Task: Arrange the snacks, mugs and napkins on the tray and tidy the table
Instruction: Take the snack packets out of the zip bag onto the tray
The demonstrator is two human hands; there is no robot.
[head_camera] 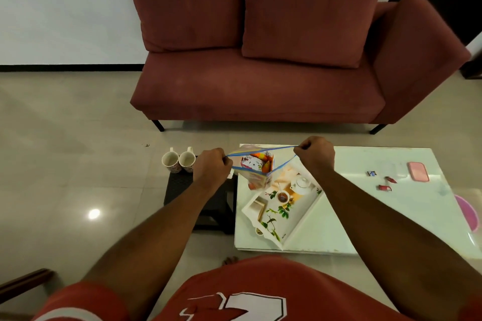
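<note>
Shirt (234,292); bag (256,180) overhangs tray (292,216); mugs (170,162) seemingly empty

A large white numeral, seemingly a 7 and partly cut off, stood on the person's red shirt (260,276) at the near edge. Print on the snack packets (254,163) inside the clear bag (257,183) was too blurred to read.

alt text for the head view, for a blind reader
The left hand and right hand hold open a clear bag of snack packets over a floral tray on a white table. Two mugs stand on a dark stool.
</note>
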